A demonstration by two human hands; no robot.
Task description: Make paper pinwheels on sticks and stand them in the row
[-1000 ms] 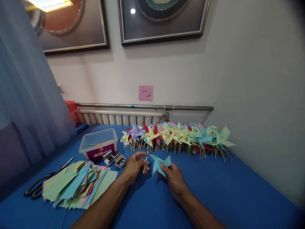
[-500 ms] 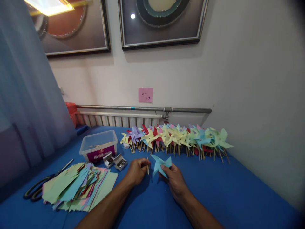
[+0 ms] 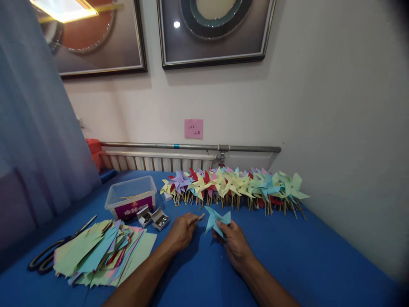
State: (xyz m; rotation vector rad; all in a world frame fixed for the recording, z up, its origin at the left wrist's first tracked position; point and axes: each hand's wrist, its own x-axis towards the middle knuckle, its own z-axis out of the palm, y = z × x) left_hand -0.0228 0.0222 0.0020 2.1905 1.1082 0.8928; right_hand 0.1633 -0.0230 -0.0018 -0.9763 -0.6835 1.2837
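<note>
My left hand (image 3: 180,231) pinches a short wooden stick (image 3: 200,217) whose tip points toward a light blue paper pinwheel (image 3: 217,219). My right hand (image 3: 232,241) holds that pinwheel by its lower edge, just above the blue table (image 3: 303,251). Stick tip and pinwheel are nearly touching. Beyond the hands lies a long row of finished pinwheels (image 3: 236,186) in yellow, green, red, purple and blue, on sticks.
A pile of cut coloured paper sheets (image 3: 99,253) lies at the left, with black scissors (image 3: 54,251) beside it. A clear plastic box (image 3: 131,197) and two small open pin boxes (image 3: 154,216) stand behind. A radiator and pipe (image 3: 191,147) run along the wall.
The stick in my left hand has tipped from upright to pointing right at the pinwheel. Both hands stayed in about the same spot.
</note>
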